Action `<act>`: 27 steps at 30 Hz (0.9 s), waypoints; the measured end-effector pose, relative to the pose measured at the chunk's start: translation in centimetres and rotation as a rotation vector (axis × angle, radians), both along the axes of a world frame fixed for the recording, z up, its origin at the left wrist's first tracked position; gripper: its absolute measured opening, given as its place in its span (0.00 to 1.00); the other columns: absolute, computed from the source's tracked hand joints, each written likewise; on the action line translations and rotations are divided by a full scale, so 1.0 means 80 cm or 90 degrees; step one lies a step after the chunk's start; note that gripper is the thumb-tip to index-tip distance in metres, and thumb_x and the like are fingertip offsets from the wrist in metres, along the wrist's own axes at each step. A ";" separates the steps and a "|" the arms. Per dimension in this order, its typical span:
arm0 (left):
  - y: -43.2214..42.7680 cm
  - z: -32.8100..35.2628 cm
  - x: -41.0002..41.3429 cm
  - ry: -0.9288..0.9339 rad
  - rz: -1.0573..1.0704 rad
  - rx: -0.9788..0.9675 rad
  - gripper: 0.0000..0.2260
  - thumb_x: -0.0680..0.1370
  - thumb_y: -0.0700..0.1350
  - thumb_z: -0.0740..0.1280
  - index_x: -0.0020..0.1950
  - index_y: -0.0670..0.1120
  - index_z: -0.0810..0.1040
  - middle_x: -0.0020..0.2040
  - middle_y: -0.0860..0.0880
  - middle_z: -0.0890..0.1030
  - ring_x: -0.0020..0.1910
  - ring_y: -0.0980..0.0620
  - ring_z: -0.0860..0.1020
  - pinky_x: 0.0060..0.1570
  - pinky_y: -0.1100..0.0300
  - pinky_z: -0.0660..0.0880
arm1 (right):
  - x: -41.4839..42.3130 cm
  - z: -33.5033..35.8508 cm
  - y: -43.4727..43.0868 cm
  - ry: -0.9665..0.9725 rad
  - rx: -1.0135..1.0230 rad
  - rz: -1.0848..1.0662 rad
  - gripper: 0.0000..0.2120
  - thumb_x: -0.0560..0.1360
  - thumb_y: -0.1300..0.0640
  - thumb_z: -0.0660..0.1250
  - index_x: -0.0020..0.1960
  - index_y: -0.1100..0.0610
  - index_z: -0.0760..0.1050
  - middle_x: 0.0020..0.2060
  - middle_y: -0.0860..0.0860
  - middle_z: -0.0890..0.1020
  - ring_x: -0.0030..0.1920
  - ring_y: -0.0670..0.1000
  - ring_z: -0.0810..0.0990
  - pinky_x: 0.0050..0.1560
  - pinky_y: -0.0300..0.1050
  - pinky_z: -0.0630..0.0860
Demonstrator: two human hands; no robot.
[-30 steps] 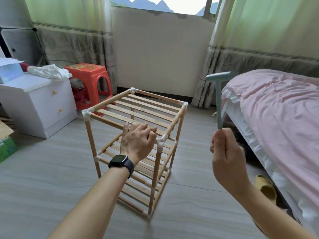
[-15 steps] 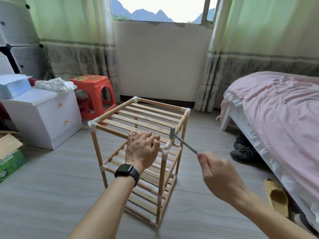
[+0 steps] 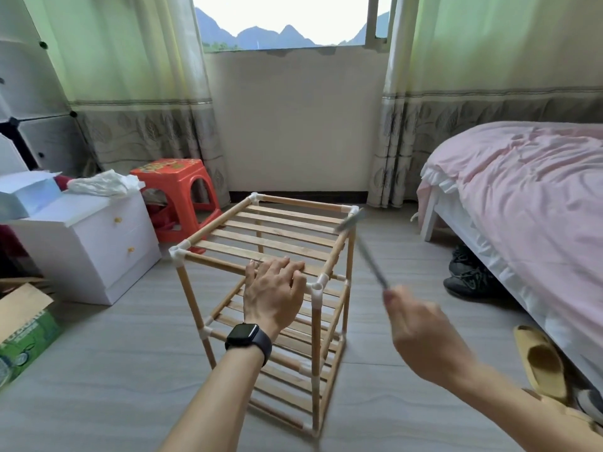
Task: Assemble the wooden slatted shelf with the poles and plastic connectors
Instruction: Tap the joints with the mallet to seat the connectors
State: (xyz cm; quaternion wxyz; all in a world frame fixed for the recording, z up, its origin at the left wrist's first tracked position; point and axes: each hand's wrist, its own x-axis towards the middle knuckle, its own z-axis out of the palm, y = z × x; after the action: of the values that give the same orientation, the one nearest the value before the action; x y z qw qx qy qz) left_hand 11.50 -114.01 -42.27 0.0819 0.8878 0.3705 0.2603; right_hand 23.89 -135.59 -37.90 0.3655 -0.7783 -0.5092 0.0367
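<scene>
Shelf [image 3: 267, 236] is standing upright on the floor [image 3: 98, 370] at mid-room, its slatted tiers already joined by poles and white connectors. A person's left hand [image 3: 272, 291] is pressing down on the top tier's front pole, its grip loose, with the fingers lying nearly straight across the wood rather than wrapping it. The right hand [image 3: 421, 331] is holding a hammer [image 3: 372, 267] by the end of its handle, grip closed around it. The blurred hammer head is meeting, or all but meeting, the far right corner connector [image 3: 351, 210].

The frame is looking light and a little springy, with thin poles and push-fit plastic joints, and is likely to wobble or skid on smooth flooring under a blow. Bracing it from above by a pole close to a corner, as the left hand is doing, seems the sound hold. The slats are looking too thin to lean on, and the connectors may crack under hard knocks.

Grey plank flooring is running smooth and level. A bed [image 3: 522, 190] under a pink cover is filling the right side, with shoes [image 3: 466, 275] and a slipper [image 3: 541, 363] lying beside it. A red stool [image 3: 176, 181] and white drawers [image 3: 88, 236] are standing at left, with a box [image 3: 23, 331] nearer the camera. Green curtains [image 3: 130, 60] are framing a window [image 3: 284, 17] showing hills.
</scene>
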 end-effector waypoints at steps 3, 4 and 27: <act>0.002 0.003 -0.004 0.010 -0.037 -0.023 0.32 0.79 0.61 0.37 0.75 0.57 0.69 0.77 0.54 0.68 0.77 0.53 0.61 0.77 0.50 0.43 | -0.001 -0.004 -0.002 -0.063 -0.225 -0.013 0.18 0.86 0.51 0.45 0.47 0.51 0.71 0.44 0.55 0.80 0.46 0.57 0.78 0.44 0.49 0.70; 0.005 0.003 -0.008 0.010 -0.054 -0.027 0.30 0.80 0.61 0.37 0.77 0.58 0.66 0.79 0.55 0.64 0.79 0.54 0.57 0.77 0.50 0.40 | -0.001 0.000 -0.003 -0.035 -0.171 -0.011 0.19 0.86 0.51 0.45 0.43 0.51 0.69 0.40 0.53 0.79 0.42 0.57 0.78 0.41 0.48 0.70; 0.020 -0.031 -0.060 0.005 0.014 -0.031 0.24 0.82 0.59 0.39 0.79 0.67 0.43 0.81 0.61 0.41 0.79 0.60 0.36 0.76 0.42 0.33 | -0.025 0.028 0.012 0.000 0.107 0.052 0.19 0.84 0.48 0.51 0.38 0.52 0.68 0.25 0.52 0.73 0.27 0.54 0.72 0.27 0.42 0.65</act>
State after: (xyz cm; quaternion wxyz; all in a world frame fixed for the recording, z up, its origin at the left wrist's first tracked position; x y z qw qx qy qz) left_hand 6.69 -112.39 -44.77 0.0991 0.8826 0.3864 0.2488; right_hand 21.89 -134.67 -35.67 0.4278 -0.7236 -0.5416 0.0086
